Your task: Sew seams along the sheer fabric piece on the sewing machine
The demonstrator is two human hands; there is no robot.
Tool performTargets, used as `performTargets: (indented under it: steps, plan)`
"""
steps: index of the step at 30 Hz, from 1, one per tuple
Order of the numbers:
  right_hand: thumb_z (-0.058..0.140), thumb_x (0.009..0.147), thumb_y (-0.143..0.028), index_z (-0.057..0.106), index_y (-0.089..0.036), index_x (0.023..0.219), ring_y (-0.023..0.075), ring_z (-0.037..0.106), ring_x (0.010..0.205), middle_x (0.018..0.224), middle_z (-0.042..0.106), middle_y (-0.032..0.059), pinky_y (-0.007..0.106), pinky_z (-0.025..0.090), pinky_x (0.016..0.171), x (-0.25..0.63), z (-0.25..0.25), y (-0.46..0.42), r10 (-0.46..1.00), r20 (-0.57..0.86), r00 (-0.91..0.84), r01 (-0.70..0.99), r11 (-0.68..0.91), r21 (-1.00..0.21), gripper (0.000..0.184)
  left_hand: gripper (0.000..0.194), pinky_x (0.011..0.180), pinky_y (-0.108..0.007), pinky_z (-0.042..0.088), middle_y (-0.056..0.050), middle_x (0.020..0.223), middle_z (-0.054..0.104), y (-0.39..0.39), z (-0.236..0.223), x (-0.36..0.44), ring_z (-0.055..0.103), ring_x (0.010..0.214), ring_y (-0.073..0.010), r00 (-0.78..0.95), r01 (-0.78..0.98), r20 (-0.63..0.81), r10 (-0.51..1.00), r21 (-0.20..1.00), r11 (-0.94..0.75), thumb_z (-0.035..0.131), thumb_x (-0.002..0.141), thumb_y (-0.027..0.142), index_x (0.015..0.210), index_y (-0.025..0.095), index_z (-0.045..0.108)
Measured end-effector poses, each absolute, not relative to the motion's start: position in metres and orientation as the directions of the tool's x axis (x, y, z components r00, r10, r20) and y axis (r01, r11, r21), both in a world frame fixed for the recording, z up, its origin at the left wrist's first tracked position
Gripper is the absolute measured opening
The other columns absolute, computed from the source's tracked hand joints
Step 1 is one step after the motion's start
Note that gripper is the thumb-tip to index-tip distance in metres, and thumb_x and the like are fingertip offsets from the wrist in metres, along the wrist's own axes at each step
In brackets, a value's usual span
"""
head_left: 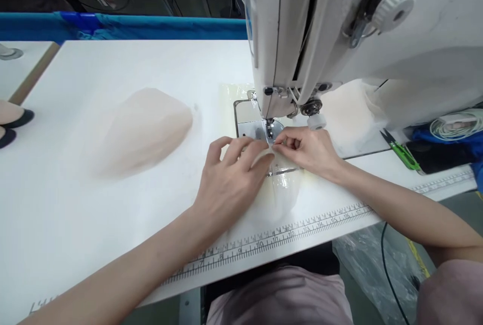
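Note:
Both hands are at the needle of a white sewing machine [269, 38]. A piece of thin, see-through pale fabric [286, 196] lies over the metal needle plate and hangs toward the table's front edge. My left hand [236, 171] is curved over it on the left, its thumb and bent fingers closed on the fabric in front of the presser foot [269, 128]. On the right, thumb and forefinger of my right hand [307, 150] pinch the fabric's edge close to the foot. The exact grip at the fingertips is partly hidden.
Sheer peach fabric pieces [151, 129] lie left on the white table; a paler pile [347, 111] sits under the machine arm. Green thread snips [402, 151] rest beside a flat black object [441, 156]. A printed ruler [260, 244] runs along the front edge. Another person's fingertips [15, 121] show at left.

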State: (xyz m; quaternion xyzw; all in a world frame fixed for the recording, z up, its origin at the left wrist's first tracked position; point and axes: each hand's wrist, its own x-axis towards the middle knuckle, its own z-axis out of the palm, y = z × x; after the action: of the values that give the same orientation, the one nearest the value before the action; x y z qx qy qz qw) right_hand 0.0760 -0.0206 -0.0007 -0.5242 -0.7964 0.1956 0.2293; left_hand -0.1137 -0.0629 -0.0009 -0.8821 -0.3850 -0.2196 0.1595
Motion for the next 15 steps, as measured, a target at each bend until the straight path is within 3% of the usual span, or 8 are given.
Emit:
performTargets:
  steps: [4, 7, 11, 15]
  plan:
    - [0.061, 0.086, -0.031, 0.071, -0.022, 0.081, 0.0087, 0.051, 0.054, 0.056, 0.058, -0.0059, 0.023, 0.028, 0.052, 0.079, -0.002, -0.017, 0.925, 0.186, -0.331, 0.794, 0.380, -0.475, 0.015, 0.019, 0.089, -0.042, 0.038, -0.003, 0.116, 0.071, -0.067, -0.004, -0.113, 0.063, 0.103, -0.0226, 0.681, 0.700, 0.480, 0.553, -0.207, -0.683, 0.054, 0.094, 0.019, 0.108, 0.016, 0.066]
    - [0.056, 0.091, -0.035, 0.071, -0.021, 0.089, 0.0096, 0.051, 0.055, 0.067, 0.065, -0.0032, 0.025, 0.025, 0.051, 0.084, -0.004, -0.020, 0.857, 0.318, -0.406, 0.837, 0.488, -0.248, 0.020, 0.024, 0.089, -0.043, 0.037, -0.003, 0.118, 0.070, -0.065, -0.003, -0.113, 0.062, 0.109, -0.0236, 0.673, 0.709, 0.456, 0.582, -0.174, -0.683, 0.054, 0.095, 0.025, 0.113, 0.015, 0.065]
    - [0.045, 0.096, -0.026, 0.072, -0.022, 0.094, 0.0113, 0.057, 0.065, 0.078, 0.069, -0.0004, 0.027, 0.026, 0.052, 0.088, -0.005, -0.028, 0.688, 0.421, -0.591, 0.770, 0.637, 0.041, 0.027, 0.024, 0.090, -0.044, 0.037, -0.001, 0.118, 0.070, -0.059, -0.003, -0.116, 0.061, 0.113, -0.0245, 0.674, 0.701, 0.453, 0.584, -0.144, -0.698, 0.053, 0.096, 0.026, 0.114, 0.016, 0.065]
    - [0.046, 0.095, -0.023, 0.072, -0.019, 0.102, 0.0131, 0.059, 0.074, 0.084, 0.070, 0.0023, 0.029, 0.025, 0.052, 0.087, -0.006, -0.031, 0.667, 0.399, -0.629, 0.757, 0.643, 0.117, 0.027, 0.026, 0.091, -0.045, 0.036, -0.002, 0.120, 0.069, -0.056, -0.004, -0.117, 0.060, 0.117, -0.0256, 0.672, 0.704, 0.439, 0.597, -0.129, -0.698, 0.053, 0.096, 0.027, 0.117, 0.017, 0.064]
